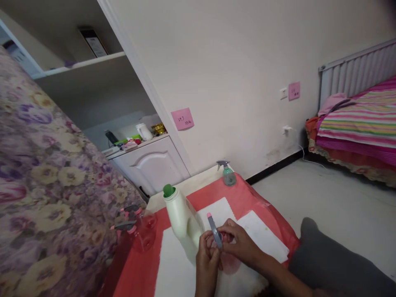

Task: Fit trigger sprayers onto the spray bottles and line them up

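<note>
Lower centre of frame: spray head grey, pink tip; bottle under it translucent pink. Jug beside: pale green, darker green cap. Spray bottle further up: translucent green, grey top. Two sprayers lower left: see-through pink, grey-and-pink tops. Cover on the table plain red, sheets white. Curtain at left: floral, purple/pink/cream. Wall off-white, notes pink with dark handwriting. Baseboard black, floor grey. Bedspread at right: striped pink, white, yellow, green.
</note>
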`<state>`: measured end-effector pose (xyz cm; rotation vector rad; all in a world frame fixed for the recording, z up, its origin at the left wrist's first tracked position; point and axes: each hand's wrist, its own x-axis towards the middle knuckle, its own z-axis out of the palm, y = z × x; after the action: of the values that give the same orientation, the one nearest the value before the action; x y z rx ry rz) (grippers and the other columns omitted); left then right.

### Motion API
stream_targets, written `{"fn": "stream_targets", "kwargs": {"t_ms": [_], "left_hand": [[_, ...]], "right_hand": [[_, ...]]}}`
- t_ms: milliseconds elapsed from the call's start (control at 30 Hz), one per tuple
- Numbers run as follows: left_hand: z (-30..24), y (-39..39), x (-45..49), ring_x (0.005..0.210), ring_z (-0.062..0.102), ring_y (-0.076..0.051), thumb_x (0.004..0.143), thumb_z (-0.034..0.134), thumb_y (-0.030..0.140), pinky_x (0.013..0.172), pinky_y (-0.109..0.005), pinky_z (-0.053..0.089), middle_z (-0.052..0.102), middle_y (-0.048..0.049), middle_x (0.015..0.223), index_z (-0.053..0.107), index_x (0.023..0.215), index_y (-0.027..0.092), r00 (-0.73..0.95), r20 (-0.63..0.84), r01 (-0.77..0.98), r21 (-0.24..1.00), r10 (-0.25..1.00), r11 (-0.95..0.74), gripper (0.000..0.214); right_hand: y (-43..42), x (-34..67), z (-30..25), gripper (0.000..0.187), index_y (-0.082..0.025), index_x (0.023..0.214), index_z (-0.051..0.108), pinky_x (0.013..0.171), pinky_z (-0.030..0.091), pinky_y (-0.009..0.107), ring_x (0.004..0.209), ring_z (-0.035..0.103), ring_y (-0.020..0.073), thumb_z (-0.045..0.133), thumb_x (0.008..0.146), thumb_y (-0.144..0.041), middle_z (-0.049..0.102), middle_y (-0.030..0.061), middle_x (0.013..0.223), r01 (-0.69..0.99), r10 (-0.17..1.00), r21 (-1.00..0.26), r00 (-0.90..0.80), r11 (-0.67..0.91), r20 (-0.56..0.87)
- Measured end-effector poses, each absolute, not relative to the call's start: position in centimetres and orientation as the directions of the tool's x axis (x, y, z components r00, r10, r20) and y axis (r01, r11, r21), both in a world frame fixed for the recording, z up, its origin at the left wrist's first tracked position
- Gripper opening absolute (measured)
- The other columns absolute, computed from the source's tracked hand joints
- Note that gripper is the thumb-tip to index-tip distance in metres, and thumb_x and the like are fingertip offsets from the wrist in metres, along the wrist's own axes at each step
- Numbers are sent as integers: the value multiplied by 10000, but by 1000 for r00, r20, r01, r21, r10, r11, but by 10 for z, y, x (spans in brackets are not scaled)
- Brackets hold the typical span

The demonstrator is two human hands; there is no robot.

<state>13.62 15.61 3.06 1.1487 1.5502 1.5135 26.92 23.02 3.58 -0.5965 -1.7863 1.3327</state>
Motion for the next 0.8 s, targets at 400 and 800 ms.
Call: {"fn": "stream_targets", "kwargs": {"t_ms": [400,800], "left_hand": [[73,150,136,566,512,-155,792,619,565,516,-245,389,629,-13,693,664,944,192,-461,112,312,949,881,43,406],[84,161,148,553,461,-120,709,723,490,545,-213,352,570,36,600,671,798,164,-415,19,145,988,909,45,343]], "right_hand": [[233,264,31,233,-231,908,740,693,419,261,756,521,144,702,700,-134,512,-18,834,-146,769,-936,-538,319,346],[232,260,28,149,-188,789,661,730,400,280,816,530,171,722,675,-113,517,-15,827,-128,794,-924,-478,360,376]]}}
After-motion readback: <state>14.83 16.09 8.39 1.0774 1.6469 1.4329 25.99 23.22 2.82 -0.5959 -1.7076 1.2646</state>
